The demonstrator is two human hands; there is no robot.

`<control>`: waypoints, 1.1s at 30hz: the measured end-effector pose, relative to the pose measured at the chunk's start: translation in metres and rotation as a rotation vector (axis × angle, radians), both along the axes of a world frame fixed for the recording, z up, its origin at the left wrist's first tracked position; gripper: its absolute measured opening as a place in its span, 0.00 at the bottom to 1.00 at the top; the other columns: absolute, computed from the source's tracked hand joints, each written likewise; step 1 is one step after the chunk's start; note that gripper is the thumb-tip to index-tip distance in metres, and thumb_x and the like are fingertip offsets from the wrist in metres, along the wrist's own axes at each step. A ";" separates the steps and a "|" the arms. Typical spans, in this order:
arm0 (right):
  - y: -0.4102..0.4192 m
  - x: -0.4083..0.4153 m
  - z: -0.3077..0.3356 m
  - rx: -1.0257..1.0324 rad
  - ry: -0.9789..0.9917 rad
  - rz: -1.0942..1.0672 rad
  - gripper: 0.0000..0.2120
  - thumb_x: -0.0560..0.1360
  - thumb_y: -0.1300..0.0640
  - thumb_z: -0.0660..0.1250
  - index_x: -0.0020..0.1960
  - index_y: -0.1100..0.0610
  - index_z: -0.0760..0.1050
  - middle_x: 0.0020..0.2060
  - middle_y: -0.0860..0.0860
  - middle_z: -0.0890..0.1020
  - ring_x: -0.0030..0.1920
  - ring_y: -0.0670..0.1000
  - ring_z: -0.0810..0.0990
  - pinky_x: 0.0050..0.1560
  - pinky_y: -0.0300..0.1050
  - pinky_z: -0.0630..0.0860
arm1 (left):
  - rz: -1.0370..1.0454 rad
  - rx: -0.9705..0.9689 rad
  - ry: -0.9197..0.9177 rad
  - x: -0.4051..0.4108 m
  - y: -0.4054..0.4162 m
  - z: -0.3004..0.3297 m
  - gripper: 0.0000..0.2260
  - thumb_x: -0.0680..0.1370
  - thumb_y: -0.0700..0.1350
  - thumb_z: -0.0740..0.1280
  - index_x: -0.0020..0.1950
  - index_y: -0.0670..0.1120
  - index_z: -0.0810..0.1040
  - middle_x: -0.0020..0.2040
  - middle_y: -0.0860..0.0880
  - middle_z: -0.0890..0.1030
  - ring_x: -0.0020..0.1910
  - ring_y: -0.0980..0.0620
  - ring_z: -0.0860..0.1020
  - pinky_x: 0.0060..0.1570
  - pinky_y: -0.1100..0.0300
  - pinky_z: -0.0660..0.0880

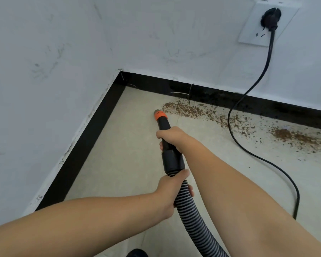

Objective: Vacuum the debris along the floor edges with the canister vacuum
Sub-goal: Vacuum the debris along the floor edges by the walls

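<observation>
A black vacuum nozzle (164, 125) with an orange tip (160, 115) points at the floor near the room corner. Its tip sits just left of a trail of brown debris (196, 111) lying along the black skirting. My right hand (172, 137) grips the black nozzle tube. Farther back, my left hand (171, 190) grips the grey ribbed hose (193, 216) just behind the black cuff. The hose runs down to the bottom edge of the view. The canister itself is out of view.
A black power cord (235, 136) hangs from a wall socket (267, 23) at the upper right and crosses the debris on the pale floor. More debris (293, 136) lies at the right. Black skirting (85, 143) lines both white walls. A dark shoe tip (137, 253) shows at the bottom.
</observation>
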State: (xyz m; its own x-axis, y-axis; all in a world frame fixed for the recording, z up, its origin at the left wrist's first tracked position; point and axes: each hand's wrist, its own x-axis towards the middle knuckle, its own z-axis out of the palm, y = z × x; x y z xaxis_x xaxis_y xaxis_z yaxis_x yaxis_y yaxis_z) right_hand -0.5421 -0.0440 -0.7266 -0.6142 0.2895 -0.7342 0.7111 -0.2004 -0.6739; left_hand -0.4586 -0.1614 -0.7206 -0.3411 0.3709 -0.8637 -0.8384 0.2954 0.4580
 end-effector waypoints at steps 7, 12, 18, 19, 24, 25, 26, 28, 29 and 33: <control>0.032 0.031 0.006 -0.006 -0.030 -0.113 0.08 0.73 0.63 0.66 0.49 0.61 0.68 0.29 0.56 0.77 0.21 0.50 0.76 0.25 0.39 0.75 | -0.107 0.018 -0.028 0.013 0.019 0.002 0.10 0.75 0.45 0.69 0.49 0.39 0.75 0.32 0.44 0.80 0.30 0.48 0.79 0.39 0.55 0.79; 0.047 0.063 0.011 0.001 -0.077 -0.156 0.07 0.74 0.63 0.65 0.49 0.61 0.68 0.29 0.57 0.76 0.23 0.51 0.75 0.27 0.40 0.75 | -0.209 0.058 -0.084 0.035 0.031 0.006 0.08 0.76 0.44 0.68 0.50 0.40 0.74 0.34 0.44 0.81 0.31 0.48 0.79 0.41 0.55 0.79; 0.070 0.099 0.012 0.032 -0.116 -0.289 0.07 0.73 0.64 0.65 0.48 0.62 0.68 0.29 0.57 0.76 0.23 0.52 0.75 0.28 0.42 0.75 | -0.320 0.091 -0.123 0.055 0.047 0.014 0.08 0.76 0.44 0.68 0.48 0.42 0.73 0.31 0.46 0.81 0.30 0.49 0.79 0.39 0.57 0.79; 0.074 0.103 0.013 0.040 -0.121 -0.313 0.07 0.73 0.64 0.65 0.48 0.61 0.68 0.28 0.57 0.76 0.23 0.52 0.75 0.28 0.42 0.75 | -0.327 0.095 -0.121 0.057 0.050 0.015 0.08 0.76 0.44 0.69 0.48 0.42 0.73 0.31 0.46 0.80 0.30 0.49 0.79 0.38 0.57 0.79; 0.083 0.100 0.016 0.053 -0.122 -0.345 0.07 0.73 0.64 0.65 0.47 0.61 0.67 0.27 0.56 0.76 0.20 0.51 0.75 0.25 0.40 0.75 | -0.316 0.112 -0.113 0.053 0.058 0.018 0.08 0.76 0.44 0.68 0.48 0.42 0.73 0.31 0.46 0.80 0.29 0.49 0.78 0.38 0.58 0.79; 0.082 0.095 0.016 0.049 -0.118 -0.329 0.07 0.73 0.64 0.65 0.48 0.61 0.67 0.28 0.56 0.76 0.20 0.51 0.75 0.24 0.40 0.75 | -0.304 0.108 -0.112 0.050 0.057 0.017 0.08 0.76 0.44 0.68 0.49 0.42 0.73 0.31 0.46 0.80 0.30 0.49 0.78 0.38 0.58 0.79; 0.080 0.090 0.015 0.046 -0.111 -0.307 0.07 0.74 0.64 0.65 0.48 0.61 0.67 0.28 0.56 0.76 0.20 0.51 0.75 0.24 0.40 0.75 | -0.289 0.103 -0.112 0.046 0.056 0.016 0.08 0.76 0.44 0.68 0.49 0.42 0.73 0.32 0.46 0.80 0.30 0.49 0.79 0.38 0.58 0.79; 0.073 0.076 0.014 0.045 -0.098 -0.258 0.07 0.74 0.64 0.65 0.48 0.62 0.68 0.28 0.57 0.76 0.21 0.51 0.75 0.25 0.40 0.75 | -0.256 0.087 -0.102 0.039 0.052 0.014 0.08 0.76 0.45 0.68 0.49 0.42 0.74 0.32 0.45 0.80 0.30 0.49 0.79 0.36 0.58 0.79; 0.070 0.068 0.013 0.046 -0.093 -0.236 0.07 0.74 0.64 0.65 0.48 0.62 0.68 0.29 0.57 0.76 0.21 0.51 0.75 0.25 0.40 0.75 | -0.238 0.079 -0.095 0.035 0.050 0.012 0.08 0.76 0.45 0.68 0.48 0.42 0.74 0.33 0.45 0.80 0.30 0.50 0.79 0.36 0.58 0.78; 0.051 0.041 0.008 0.030 -0.071 -0.155 0.07 0.73 0.64 0.65 0.49 0.62 0.68 0.29 0.57 0.76 0.21 0.50 0.75 0.24 0.39 0.75 | -0.160 0.073 -0.086 0.020 0.037 0.007 0.08 0.76 0.45 0.68 0.48 0.41 0.73 0.34 0.44 0.80 0.29 0.50 0.78 0.33 0.60 0.77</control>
